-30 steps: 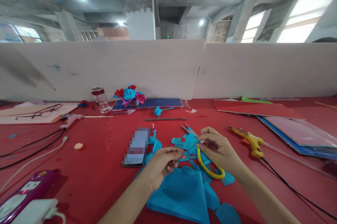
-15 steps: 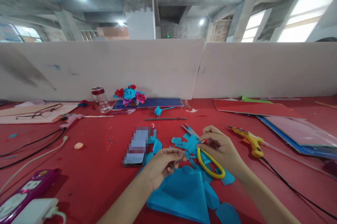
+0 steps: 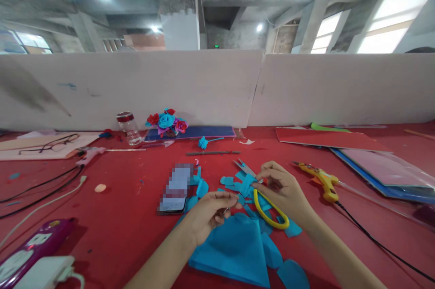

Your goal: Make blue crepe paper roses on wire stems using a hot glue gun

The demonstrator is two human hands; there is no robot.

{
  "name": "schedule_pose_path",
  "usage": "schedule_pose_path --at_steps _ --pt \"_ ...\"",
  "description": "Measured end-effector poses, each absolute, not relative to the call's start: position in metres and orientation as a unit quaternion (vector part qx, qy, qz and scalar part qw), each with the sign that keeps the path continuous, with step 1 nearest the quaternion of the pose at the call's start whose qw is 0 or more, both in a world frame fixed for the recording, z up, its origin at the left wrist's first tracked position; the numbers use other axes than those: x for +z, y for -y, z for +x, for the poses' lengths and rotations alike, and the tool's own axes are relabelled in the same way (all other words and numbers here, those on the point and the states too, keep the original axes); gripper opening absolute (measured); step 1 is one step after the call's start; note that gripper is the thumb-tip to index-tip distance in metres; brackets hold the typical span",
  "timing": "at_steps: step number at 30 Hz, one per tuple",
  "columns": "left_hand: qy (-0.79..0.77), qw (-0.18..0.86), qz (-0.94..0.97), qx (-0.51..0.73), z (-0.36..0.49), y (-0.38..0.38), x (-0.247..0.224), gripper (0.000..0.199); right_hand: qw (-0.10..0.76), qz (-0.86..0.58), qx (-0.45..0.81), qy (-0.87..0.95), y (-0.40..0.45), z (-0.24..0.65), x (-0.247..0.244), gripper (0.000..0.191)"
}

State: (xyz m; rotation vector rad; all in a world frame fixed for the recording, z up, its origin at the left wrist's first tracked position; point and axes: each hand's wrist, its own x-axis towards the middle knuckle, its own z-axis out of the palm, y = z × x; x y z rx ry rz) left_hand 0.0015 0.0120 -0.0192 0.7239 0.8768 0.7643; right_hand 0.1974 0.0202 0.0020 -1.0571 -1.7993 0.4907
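My left hand pinches a thin metal wire between thumb and fingers, just above a large blue paper sheet. My right hand pinches a small blue paper petal at the wire's tip. Yellow-handled scissors lie under my right hand among several blue paper scraps on the red table. The two hands are close together, fingertips a few centimetres apart.
A phone lies left of my hands. A yellow glue gun with black cord lies to the right. Paper flowers, a jar, glasses, cables and a purple power strip are to the left. Coloured sheets lie far right.
The hands shifted very slightly; my right hand's petal moved a little closer to the wire tip held in my left hand. Nothing else moved.
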Motion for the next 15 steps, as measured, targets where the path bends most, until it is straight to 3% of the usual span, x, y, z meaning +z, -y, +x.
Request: schedule_pose_path --at_steps 15 --pt "-0.392 0.792 0.302 0.357 0.0017 -0.0125 -0.0208 0.013 0.482 -0.445 0.192 0.73 -0.0183 0.1933 0.0 0.02"
